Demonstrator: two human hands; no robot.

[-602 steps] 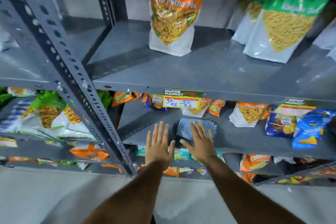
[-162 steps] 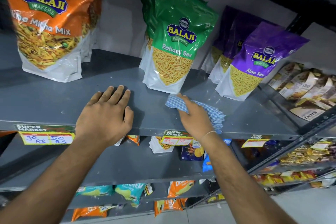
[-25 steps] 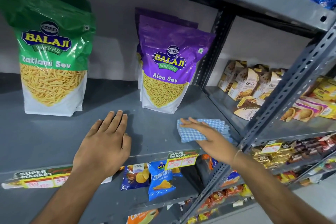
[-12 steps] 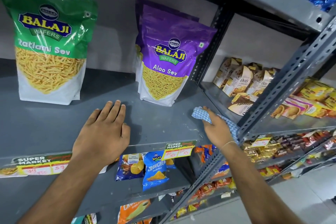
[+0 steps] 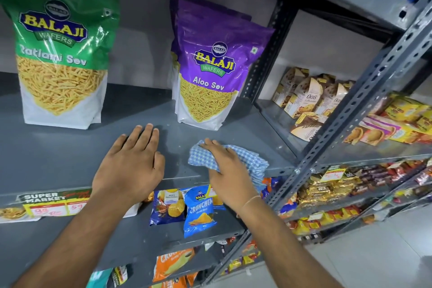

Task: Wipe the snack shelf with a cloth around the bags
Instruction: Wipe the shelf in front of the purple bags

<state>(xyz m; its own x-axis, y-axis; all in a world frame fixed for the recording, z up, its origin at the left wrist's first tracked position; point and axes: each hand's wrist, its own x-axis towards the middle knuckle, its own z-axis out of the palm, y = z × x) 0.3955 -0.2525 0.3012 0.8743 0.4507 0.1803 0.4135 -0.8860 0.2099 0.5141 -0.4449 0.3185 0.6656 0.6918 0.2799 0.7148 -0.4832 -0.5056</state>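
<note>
Head view. Grey metal shelf (image 5: 58, 161), front edge running left to right across the frame.

Cloth (image 5: 247, 161): blue-and-white check, bunched, lying on the shelf near its front edge, in front of and slightly right of the purple bag. Long axis runs left-right, roughly parallel to the shelf front; the right end reaches the front corner by the slotted upright (image 5: 364, 91).

Right hand (image 5: 228, 170): palm down on the cloth, fingers extended and pressed flat on it, not curled round it; fingertips point toward the back left. A thin thread sits on the wrist.

Left hand (image 5: 131, 163): flat on bare shelf just left of the cloth, fingers straight and close together, holding nothing; not touching the cloth.

Green bag (image 5: 58, 54): upright at back left, reads "BALAJI WAFERS", "Ratlami Sev".
Purple bag (image 5: 210, 65): upright at back centre, reads "BALAJI WAFERS", "Aloo Sev"; another purple bag stands behind it.

Price tag (image 5: 53, 204) on the shelf edge: "SUPER MARKET", handwritten "59" legible, other figure unclear.

Blue packet (image 5: 198, 213) on the shelf below: "CRUNCHEM".

Boxes (image 5: 308, 98) in the neighbouring bay: "Oats" legible.
</note>
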